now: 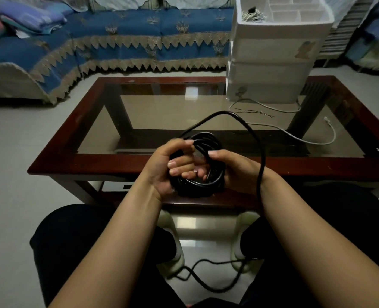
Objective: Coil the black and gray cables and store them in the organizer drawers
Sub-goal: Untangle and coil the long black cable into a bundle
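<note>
I see the black cable [198, 172] wound into a thick, glossy bundle of loops, held in the air over the near edge of the bench [206, 162]. My left hand [162, 172] is curled tight around its left side; my right hand [230, 170] grips the right side, one loose strand arching up and trailing to the floor

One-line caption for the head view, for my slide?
Both hands wind the black cable into a coil above the glass table; gray cable lies uncoiled beside the organizer drawers.
</note>
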{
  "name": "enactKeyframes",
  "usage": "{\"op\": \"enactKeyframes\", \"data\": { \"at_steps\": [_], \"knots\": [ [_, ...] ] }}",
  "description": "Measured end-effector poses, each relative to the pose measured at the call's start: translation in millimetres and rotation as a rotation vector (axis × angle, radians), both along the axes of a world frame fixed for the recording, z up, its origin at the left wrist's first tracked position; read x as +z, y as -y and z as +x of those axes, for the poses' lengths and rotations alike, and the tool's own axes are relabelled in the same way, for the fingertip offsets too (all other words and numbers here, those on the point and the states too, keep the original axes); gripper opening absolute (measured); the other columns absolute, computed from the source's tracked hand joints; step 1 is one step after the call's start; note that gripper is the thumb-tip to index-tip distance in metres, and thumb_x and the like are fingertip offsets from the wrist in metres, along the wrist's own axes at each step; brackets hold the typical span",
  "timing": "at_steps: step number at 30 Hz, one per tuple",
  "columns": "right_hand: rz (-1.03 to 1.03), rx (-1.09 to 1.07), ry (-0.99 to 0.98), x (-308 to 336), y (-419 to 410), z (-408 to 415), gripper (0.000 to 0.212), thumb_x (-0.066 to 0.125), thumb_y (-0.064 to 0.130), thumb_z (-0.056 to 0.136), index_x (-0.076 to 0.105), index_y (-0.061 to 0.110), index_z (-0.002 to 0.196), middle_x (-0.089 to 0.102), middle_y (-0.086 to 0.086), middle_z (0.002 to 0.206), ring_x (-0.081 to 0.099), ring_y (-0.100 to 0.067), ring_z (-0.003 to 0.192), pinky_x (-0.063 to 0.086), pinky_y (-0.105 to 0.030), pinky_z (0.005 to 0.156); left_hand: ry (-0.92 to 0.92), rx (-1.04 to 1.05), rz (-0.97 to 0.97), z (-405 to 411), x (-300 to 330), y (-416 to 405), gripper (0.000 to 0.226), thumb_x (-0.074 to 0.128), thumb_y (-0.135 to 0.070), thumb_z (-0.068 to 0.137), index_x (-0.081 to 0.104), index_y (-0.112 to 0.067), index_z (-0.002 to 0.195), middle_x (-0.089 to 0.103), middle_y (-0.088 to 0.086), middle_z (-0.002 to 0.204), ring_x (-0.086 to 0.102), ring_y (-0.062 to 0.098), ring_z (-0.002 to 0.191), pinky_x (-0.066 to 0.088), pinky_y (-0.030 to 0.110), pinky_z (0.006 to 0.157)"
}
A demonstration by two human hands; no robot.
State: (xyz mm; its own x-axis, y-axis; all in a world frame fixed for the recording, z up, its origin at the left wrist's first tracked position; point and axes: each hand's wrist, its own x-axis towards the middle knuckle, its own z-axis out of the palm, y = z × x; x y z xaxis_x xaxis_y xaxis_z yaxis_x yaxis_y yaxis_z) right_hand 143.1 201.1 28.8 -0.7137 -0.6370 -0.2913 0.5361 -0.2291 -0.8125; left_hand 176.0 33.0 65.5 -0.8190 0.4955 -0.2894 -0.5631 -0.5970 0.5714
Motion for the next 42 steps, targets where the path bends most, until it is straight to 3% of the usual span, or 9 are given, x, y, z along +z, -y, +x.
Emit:
{"op": "enactKeyframes", "data": {
  "at_steps": [7, 13, 19, 24, 27, 29, 32, 35, 42],
  "knots": [
    [-0.297, 0.003, 0.115, -1.4, -8.2, 13.7, 0.036, 0.084, 0.016, 0.055, 0.056, 0.007, 0.077, 0.053, 0.001, 0.06, 0.052, -0.009, 0.056, 0.039, -0.027, 0.081, -0.098, 0.04, -0.205, 1.6, -0.1, -9.5, 0.036, 0.052, -0.014, 0.085, 0.038, -0.015, 0.051, 0.036, -0.005, 0.034, 0.041, 0.006, 0.031, 0.047, 0.019, 0.045],
    [-0.64, 0.002, 0.277, 7.9, 2.4, 15.3, 0.044, 0.079, 0.011, 0.072, 0.037, 0.017, 0.085, 0.045, 0.004, 0.041, 0.044, -0.006, 0.031, 0.045, -0.022, 0.041, -0.072, 0.001, -0.033, 3.8, 0.3, -8.2, 0.033, 0.054, -0.012, 0.085, 0.048, -0.015, 0.053, 0.042, -0.009, 0.036, 0.046, 0.003, 0.034, 0.049, 0.019, 0.048],
    [-0.254, -0.172, 0.153, 19.9, 11.6, 19.1, 0.037, 0.064, 0.045, 0.08, 0.059, 0.008, 0.074, 0.033, 0.009, 0.032, 0.028, -0.004, 0.022, 0.022, -0.014, 0.031, -0.048, -0.005, 0.069, 3.3, -6.4, -9.5, 0.026, 0.053, -0.016, 0.085, 0.045, -0.015, 0.06, 0.039, -0.007, 0.036, 0.035, 0.004, 0.028, 0.037, 0.017, 0.04],
    [-0.116, -0.111, 0.054, 19.4, 8.4, 21.5, 0.058, 0.048, 0.065, 0.083, 0.062, 0.009, 0.078, 0.04, 0.005, 0.04, 0.037, -0.006, 0.03, 0.033, -0.017, 0.037, -0.021, 0.046, -0.049, 4.9, -11.1, -11.1, 0.036, 0.055, -0.02, 0.084, 0.038, -0.018, 0.052, 0.03, -0.008, 0.032, 0.029, 0.005, 0.026, 0.029, 0.018, 0.038],
    [0.188, -0.196, -0.056, 14.9, 2.1, 9.2, 0.079, 0.018, 0.07, 0.089, 0.064, 0.009, 0.109, 0.069, -0.015, 0.089, 0.067, -0.027, 0.08, 0.054, -0.034, 0.072, -0.029, 0.099, -0.264, 1.2, -11.2, -5.8, 0.042, 0.052, -0.018, 0.088, 0.035, -0.02, 0.05, 0.026, -0.008, 0.033, 0.025, 0.005, 0.025, 0.027, 0.019, 0.035],
    [0.333, -0.299, -0.1, 18.1, -17.4, -3.4, 0.083, 0.01, 0.07, 0.089, 0.064, 0.01, 0.109, 0.065, -0.014, 0.119, 0.062, -0.029, 0.107, 0.049, -0.037, 0.089, -0.043, 0.13, -0.417, -0.5, -13.6, 1.2, 0.043, 0.048, -0.016, 0.092, 0.036, -0.02, 0.051, 0.025, -0.008, 0.034, 0.024, 0.005, 0.026, 0.027, 0.019, 0.035],
    [0.279, -0.092, -0.128, 39.2, -45.4, -8.9, 0.078, 0.03, 0.07, 0.083, 0.061, 0.007, 0.115, 0.067, -0.008, 0.09, 0.064, -0.019, 0.077, 0.05, -0.026, 0.068, -0.025, 0.171, -0.524, -1.5, -20.1, 7.7, 0.037, 0.049, -0.015, 0.093, 0.039, -0.018, 0.057, 0.027, -0.007, 0.037, 0.024, 0.006, 0.027, 0.028, 0.017, 0.035],
    [0.385, -0.047, -0.314, 45.1, -49.8, -9.2, 0.036, 0.05, 0.041, 0.089, 0.064, 0.01, 0.1, 0.039, 0.0, 0.062, 0.035, -0.007, 0.046, 0.031, -0.016, 0.04, -0.021, 0.123, -0.456, -2.8, -20.2, 11.1, 0.038, 0.05, -0.016, 0.091, 0.04, -0.019, 0.055, 0.026, -0.008, 0.036, 0.024, 0.005, 0.026, 0.027, 0.017, 0.035],
    [0.462, -0.26, -0.216, 3.6, -27.6, -11.8, 0.034, 0.048, 0.044, 0.093, 0.054, 0.017, 0.074, 0.031, 0.002, 0.057, 0.026, -0.005, 0.038, 0.02, -0.014, 0.036, -0.071, 0.038, -0.043, -4.4, -4.8, 9.0, 0.04, 0.051, -0.043, 0.09, 0.04, -0.016, 0.063, 0.033, -0.01, 0.034, 0.032, 0.002, 0.026, 0.032, 0.015, 0.034]
  ]
}}
